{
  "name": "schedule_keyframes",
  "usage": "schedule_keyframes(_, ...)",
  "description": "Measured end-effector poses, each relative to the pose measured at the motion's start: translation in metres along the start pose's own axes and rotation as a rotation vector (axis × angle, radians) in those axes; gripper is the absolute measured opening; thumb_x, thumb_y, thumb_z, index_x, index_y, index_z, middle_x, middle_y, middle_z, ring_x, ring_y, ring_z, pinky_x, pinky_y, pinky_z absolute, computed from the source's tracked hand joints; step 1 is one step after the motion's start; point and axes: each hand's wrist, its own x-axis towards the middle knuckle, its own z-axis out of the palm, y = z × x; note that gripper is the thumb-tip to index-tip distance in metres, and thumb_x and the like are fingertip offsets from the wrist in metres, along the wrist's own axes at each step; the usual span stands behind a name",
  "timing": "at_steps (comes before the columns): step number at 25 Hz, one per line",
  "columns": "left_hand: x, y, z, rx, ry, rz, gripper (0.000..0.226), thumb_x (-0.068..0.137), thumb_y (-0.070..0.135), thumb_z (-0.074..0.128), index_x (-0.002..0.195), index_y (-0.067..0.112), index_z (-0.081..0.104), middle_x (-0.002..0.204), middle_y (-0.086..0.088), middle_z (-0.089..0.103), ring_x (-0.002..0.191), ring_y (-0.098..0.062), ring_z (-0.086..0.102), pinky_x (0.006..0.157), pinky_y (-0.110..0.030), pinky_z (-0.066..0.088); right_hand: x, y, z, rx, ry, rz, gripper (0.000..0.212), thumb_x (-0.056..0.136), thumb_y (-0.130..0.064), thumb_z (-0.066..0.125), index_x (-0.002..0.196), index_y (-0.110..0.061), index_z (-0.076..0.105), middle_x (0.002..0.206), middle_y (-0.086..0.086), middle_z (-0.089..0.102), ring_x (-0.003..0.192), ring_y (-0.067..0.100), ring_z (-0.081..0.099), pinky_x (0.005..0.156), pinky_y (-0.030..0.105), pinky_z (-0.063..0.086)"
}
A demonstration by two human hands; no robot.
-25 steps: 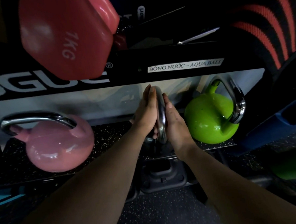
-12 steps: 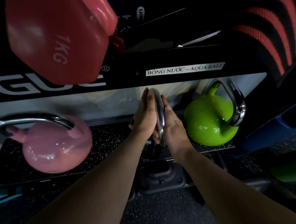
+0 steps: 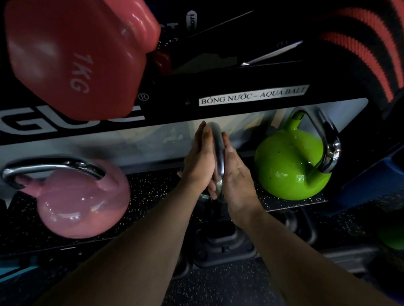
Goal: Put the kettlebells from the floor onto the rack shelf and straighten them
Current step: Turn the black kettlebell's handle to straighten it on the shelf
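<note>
A chrome kettlebell handle (image 3: 217, 152) stands edge-on at the middle of the speckled rack shelf (image 3: 151, 186). My left hand (image 3: 199, 162) presses flat on its left side and my right hand (image 3: 238, 174) on its right side. The bell's dark body is hidden under my hands. A pink kettlebell (image 3: 82, 201) sits on the shelf at the left with its handle turned broadside. A green kettlebell (image 3: 290, 164) sits at the right, its chrome handle tilted to the right.
A red 1 kg dumbbell (image 3: 74, 56) juts out from the upper shelf at top left. A black rack beam (image 3: 252, 96) with a white label runs above the kettlebells. A black rack foot (image 3: 224, 245) sits below the shelf. Another green object (image 3: 399, 233) lies on the floor at right.
Both hands stay clamped on the chrome handle at the same spot. The view has shifted slightly; the kettlebells on either side have not moved.
</note>
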Motion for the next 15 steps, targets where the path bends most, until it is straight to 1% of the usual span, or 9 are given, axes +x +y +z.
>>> schedule_keyframes(1, 0.0004, -0.0004, 0.0008, 0.008, 0.002, -0.010, 0.068, 0.075, 0.091, 0.017, 0.138, 0.068, 0.028, 0.139, -0.005, 0.062, 0.085, -0.031, 0.075, 0.075, -0.045, 0.061, 0.0025, -0.0002, -0.0017, 0.013, -0.005, 0.007, 0.040, 0.104, -0.051, 0.032, 0.142, -0.050, 0.044, 0.059, -0.006, 0.062, 0.047, 0.013, 0.049, 0.046, 0.029, 0.040)
schedule_keyframes(2, 0.0003, -0.0004, 0.0018, 0.010, 0.008, -0.018, 0.064, 0.081, 0.087, 0.017, 0.141, 0.066, 0.026, 0.134, -0.012, 0.065, 0.069, -0.025, 0.074, 0.061, -0.035, 0.060, 0.0048, 0.0000, -0.0035, 0.023, -0.013, 0.013, 0.039, 0.103, -0.051, 0.034, 0.140, -0.051, 0.045, 0.057, -0.006, 0.061, 0.047, 0.014, 0.048, 0.047, 0.029, 0.039)
schedule_keyframes(4, 0.0004, -0.0007, 0.0024, 0.024, 0.044, -0.045, 0.060, 0.089, 0.079, 0.017, 0.145, 0.061, 0.025, 0.126, -0.021, 0.068, 0.044, -0.019, 0.066, 0.039, -0.022, 0.049, 0.0074, -0.0008, -0.0046, 0.033, -0.045, 0.025, 0.037, 0.102, -0.055, 0.035, 0.137, -0.055, 0.048, 0.055, 0.002, 0.054, 0.047, 0.017, 0.045, 0.050, 0.033, 0.039)
schedule_keyframes(7, -0.0026, 0.0024, 0.0029, 0.007, 0.050, -0.069, 0.060, 0.087, 0.081, 0.018, 0.144, 0.063, 0.027, 0.122, -0.020, 0.070, 0.048, -0.023, 0.069, 0.039, -0.022, 0.048, 0.0053, -0.0019, -0.0046, 0.048, -0.060, 0.048, 0.036, 0.100, -0.058, 0.035, 0.134, -0.057, 0.049, 0.058, 0.013, 0.044, 0.049, 0.021, 0.043, 0.057, 0.040, 0.040)
schedule_keyframes(9, -0.0019, 0.0018, 0.0044, 0.014, 0.052, -0.060, 0.061, 0.086, 0.083, 0.018, 0.144, 0.064, 0.025, 0.121, -0.020, 0.070, 0.055, -0.029, 0.071, 0.046, -0.023, 0.051, 0.0038, -0.0043, -0.0058, 0.020, -0.064, 0.050, 0.039, 0.100, -0.060, 0.034, 0.136, -0.057, 0.047, 0.069, 0.013, 0.053, 0.051, 0.019, 0.050, 0.060, 0.040, 0.045)
schedule_keyframes(11, -0.0012, 0.0009, 0.0037, 0.025, 0.035, -0.058, 0.064, 0.083, 0.085, 0.017, 0.143, 0.063, 0.022, 0.120, -0.023, 0.070, 0.044, -0.026, 0.066, 0.043, -0.026, 0.051, 0.0039, -0.0049, -0.0081, -0.029, -0.067, 0.040, 0.041, 0.100, -0.059, 0.033, 0.139, -0.054, 0.045, 0.092, 0.004, 0.069, 0.061, 0.015, 0.062, 0.058, 0.036, 0.051)
schedule_keyframes(13, -0.0022, 0.0006, 0.0002, 0.033, 0.020, -0.046, 0.063, 0.083, 0.085, 0.018, 0.143, 0.064, 0.019, 0.116, -0.022, 0.070, 0.036, -0.024, 0.062, 0.037, -0.028, 0.051, 0.0043, -0.0038, -0.0088, -0.060, -0.059, 0.026, 0.043, 0.101, -0.058, 0.032, 0.141, -0.052, 0.044, 0.118, -0.006, 0.072, 0.085, 0.013, 0.070, 0.066, 0.033, 0.057)
schedule_keyframes(14, -0.0032, 0.0011, -0.0006, 0.041, 0.012, -0.040, 0.062, 0.085, 0.083, 0.018, 0.144, 0.063, 0.017, 0.114, -0.022, 0.071, 0.035, -0.023, 0.062, 0.037, -0.028, 0.051, 0.0036, -0.0046, -0.0084, -0.057, -0.049, 0.024, 0.043, 0.101, -0.057, 0.032, 0.142, -0.051, 0.044, 0.122, -0.011, 0.071, 0.094, 0.017, 0.072, 0.071, 0.038, 0.058)
schedule_keyframes(15, -0.0043, 0.0016, -0.0011, 0.051, 0.008, -0.037, 0.061, 0.087, 0.081, 0.017, 0.145, 0.062, 0.016, 0.111, -0.023, 0.072, 0.035, -0.023, 0.061, 0.036, -0.028, 0.051, 0.0026, -0.0058, -0.0078, -0.044, -0.036, 0.031, 0.043, 0.102, -0.055, 0.031, 0.143, -0.049, 0.044, 0.115, -0.017, 0.073, 0.092, 0.021, 0.072, 0.073, 0.045, 0.058)
